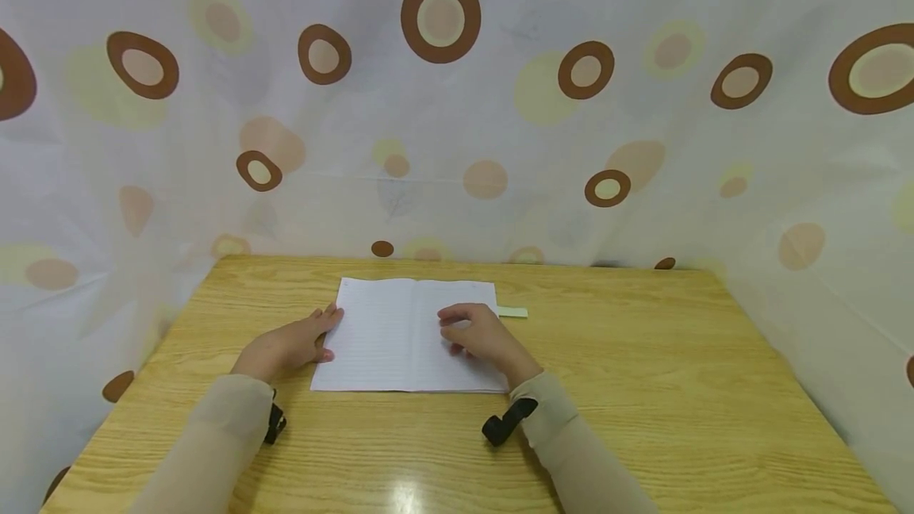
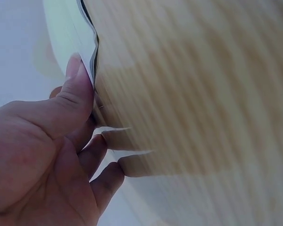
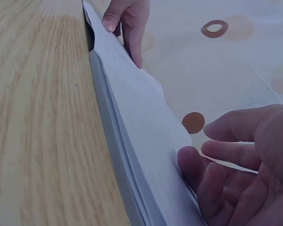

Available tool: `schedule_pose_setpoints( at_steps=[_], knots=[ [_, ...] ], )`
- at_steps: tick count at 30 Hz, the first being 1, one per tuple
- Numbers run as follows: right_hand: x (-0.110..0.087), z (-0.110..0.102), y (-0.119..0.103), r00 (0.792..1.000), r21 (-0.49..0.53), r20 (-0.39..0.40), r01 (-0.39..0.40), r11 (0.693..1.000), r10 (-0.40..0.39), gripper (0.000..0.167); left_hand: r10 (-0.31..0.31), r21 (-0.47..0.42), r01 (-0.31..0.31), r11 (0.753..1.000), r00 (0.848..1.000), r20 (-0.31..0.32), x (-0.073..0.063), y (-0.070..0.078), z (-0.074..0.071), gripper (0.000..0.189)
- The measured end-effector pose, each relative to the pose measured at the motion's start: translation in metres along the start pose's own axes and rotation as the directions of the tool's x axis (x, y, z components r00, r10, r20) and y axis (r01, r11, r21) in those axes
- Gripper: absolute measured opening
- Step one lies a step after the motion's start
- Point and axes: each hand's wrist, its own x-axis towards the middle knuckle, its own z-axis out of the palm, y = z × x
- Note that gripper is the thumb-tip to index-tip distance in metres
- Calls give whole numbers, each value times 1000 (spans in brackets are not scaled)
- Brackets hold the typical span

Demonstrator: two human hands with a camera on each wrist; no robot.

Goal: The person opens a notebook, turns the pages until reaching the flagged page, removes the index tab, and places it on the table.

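Pale-green tab (image 1: pixel 512 312), seen only from the head, juts right of the open, ruled white notebook (image 1: pixel 374 335) on the bench (image 1: pixel 657 387); relaxed left hand (image 1: pixel 291 344) touches its left edge, slack right hand (image 1: pixel 487 335) over its right page.

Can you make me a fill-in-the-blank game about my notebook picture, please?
1. The notebook is not closed but ____.
2. The left hand touches the notebook's ____ edge.
3. The left page is printed with thin ____.
4. A pale tab sticks out past the notebook's ____ edge.

Missing words: open; left; lines; right.
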Motion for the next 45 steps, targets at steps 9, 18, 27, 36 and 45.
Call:
schedule_pose_setpoints(
  at_steps=[9, 18, 27, 36, 45],
  knots=[
    [1, -11, 0, 995, -27, -97, -20, 999, 17, 31, -12, 36, 12, 999, 1000, -9, 0, 1, -1, 80],
    [1, -24, 8, 988, -73, -153, -3, 997, -8, 31, -17, 38, 17, 999, 1000, -10, 3, -2, 0, 81],
    [2, -34, 15, 984, -117, -179, -24, 993, 2, 33, 3, 32, -3, 999, 1000, -3, 1, 0, 0, 81],
    [1, -42, 15, 977, -196, -213, -50, 979, 8, 35, 1, 54, -1, 999, 1000, 3, 2, 1, -2, 82],
    [1, -53, 23, 988, -205, -152, -32, 978, 0, 39, 13, 41, -13, 999, 1000, -4, 0, 2, 0, 81]
  ],
)
